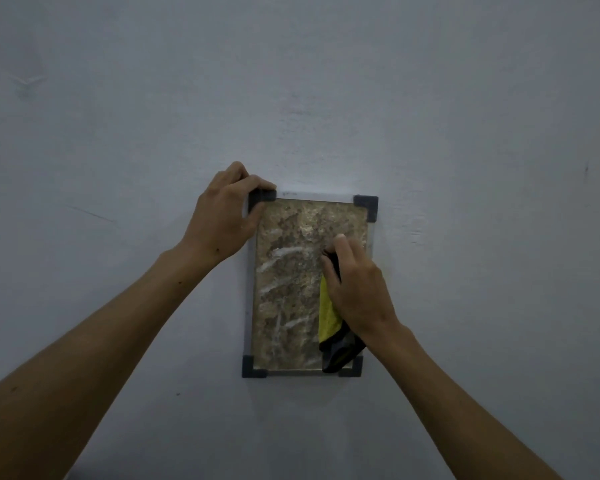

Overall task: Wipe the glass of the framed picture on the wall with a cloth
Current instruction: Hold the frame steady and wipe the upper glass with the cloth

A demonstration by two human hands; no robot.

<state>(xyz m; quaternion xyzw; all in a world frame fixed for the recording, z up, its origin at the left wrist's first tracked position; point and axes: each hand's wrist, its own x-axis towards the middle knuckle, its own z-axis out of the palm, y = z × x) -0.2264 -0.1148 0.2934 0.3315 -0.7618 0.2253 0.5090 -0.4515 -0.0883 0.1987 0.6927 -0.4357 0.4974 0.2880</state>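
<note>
A small framed picture (288, 299) hangs upright on a pale wall, with a thin light frame, dark corner pieces and a mottled brown image under glass. White smears streak the glass on its left half. My left hand (222, 216) grips the frame's top left corner. My right hand (355, 285) presses a yellow and dark grey cloth (328, 318) against the right side of the glass. The cloth hangs down past the lower right corner and hides it partly.
The plain grey-blue wall (465, 133) fills the view around the frame, with a few faint scuffs and marks. Both my forearms reach up from the lower corners.
</note>
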